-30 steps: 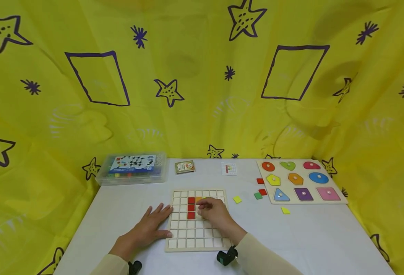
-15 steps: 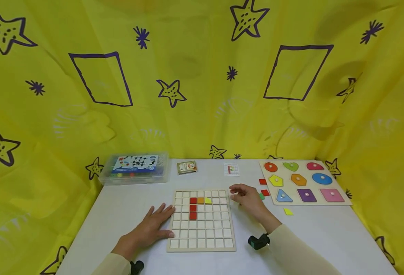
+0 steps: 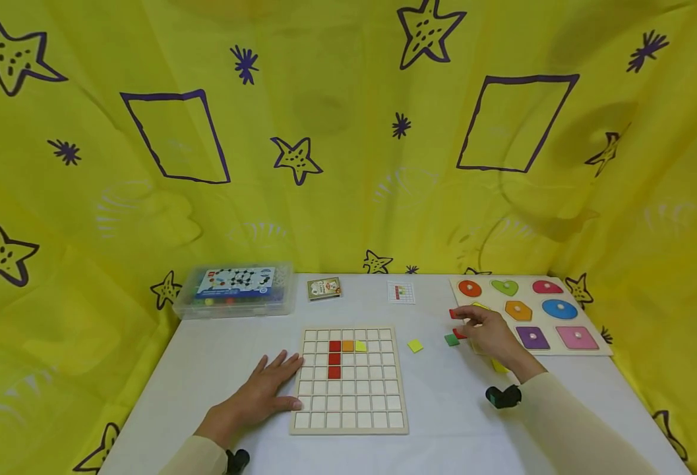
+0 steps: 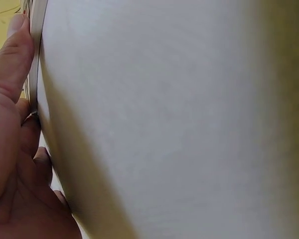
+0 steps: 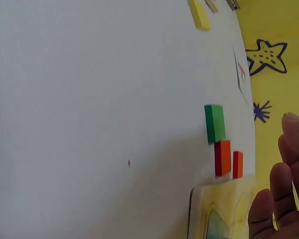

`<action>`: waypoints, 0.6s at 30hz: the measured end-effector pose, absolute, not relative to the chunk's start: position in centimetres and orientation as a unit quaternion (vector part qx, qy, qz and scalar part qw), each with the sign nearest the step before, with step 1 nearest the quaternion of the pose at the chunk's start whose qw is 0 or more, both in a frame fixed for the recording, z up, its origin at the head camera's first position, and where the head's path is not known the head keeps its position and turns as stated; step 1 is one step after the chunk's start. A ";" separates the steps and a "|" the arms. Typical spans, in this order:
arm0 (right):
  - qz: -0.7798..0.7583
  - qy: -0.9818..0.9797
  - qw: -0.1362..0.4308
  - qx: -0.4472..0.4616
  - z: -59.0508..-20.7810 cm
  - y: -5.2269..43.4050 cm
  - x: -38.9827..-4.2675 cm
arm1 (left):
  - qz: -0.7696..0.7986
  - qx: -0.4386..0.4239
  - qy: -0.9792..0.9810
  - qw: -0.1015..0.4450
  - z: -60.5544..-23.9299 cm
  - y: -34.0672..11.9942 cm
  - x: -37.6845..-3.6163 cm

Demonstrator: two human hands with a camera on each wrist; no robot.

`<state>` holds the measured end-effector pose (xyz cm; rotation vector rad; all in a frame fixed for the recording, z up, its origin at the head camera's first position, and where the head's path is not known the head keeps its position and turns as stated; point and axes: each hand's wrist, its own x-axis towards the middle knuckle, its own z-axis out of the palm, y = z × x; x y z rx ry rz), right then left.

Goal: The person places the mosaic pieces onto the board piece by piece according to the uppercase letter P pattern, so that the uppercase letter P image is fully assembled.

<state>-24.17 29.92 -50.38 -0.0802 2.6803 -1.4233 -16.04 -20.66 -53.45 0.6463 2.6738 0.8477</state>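
Note:
My left hand [image 3: 262, 390] rests flat with spread fingers at the left edge of a wooden grid board [image 3: 318, 427]; the thumb lies on its rim. Three red tiles [image 3: 334, 359] form a column in the grid, with an orange tile [image 3: 347, 346] and a yellow piece [image 3: 361, 346] to the right of the top one. My right hand [image 3: 498, 341] hovers, fingers loosely bent and holding nothing, over two red tiles [image 5: 222, 158] beside a shape puzzle board [image 3: 544, 348]. A green tile [image 5: 215, 123] lies close by. One yellow piece [image 3: 499, 367] is partly hidden by that hand.
A yellow tile [image 3: 415, 346] lies right of the grid board. Along the back stand a clear plastic box [image 3: 235, 290], a small card box [image 3: 324, 288] and a printed pattern card [image 3: 401, 292]. A yellow curtain [image 3: 348, 211] hangs behind the white table.
My right hand has let go of the yellow piece in the grid and moved right, to above the red tiles. The left hand has stayed at the board's edge.

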 end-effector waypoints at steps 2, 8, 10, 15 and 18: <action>-0.455 0.888 0.068 -0.021 -50.4 30.5 -24.2 | 0.294 0.221 0.920 0.136 -53.4 -20.7 -16.0; -0.421 0.903 0.086 -0.016 -50.9 31.2 -24.5 | 0.291 0.224 0.920 0.136 -53.1 -20.7 -16.1; -0.410 0.909 0.079 -0.020 -51.2 31.2 -24.7 | 0.291 0.226 0.920 0.135 -53.1 -20.7 -16.0; -0.383 0.920 0.075 -0.019 -52.1 31.0 -25.1 | 0.292 0.224 0.920 0.136 -53.0 -20.6 -16.0; -0.375 0.924 0.077 -0.016 -52.6 30.9 -25.3 | 0.294 0.220 0.920 0.138 -53.0 -20.6 -16.0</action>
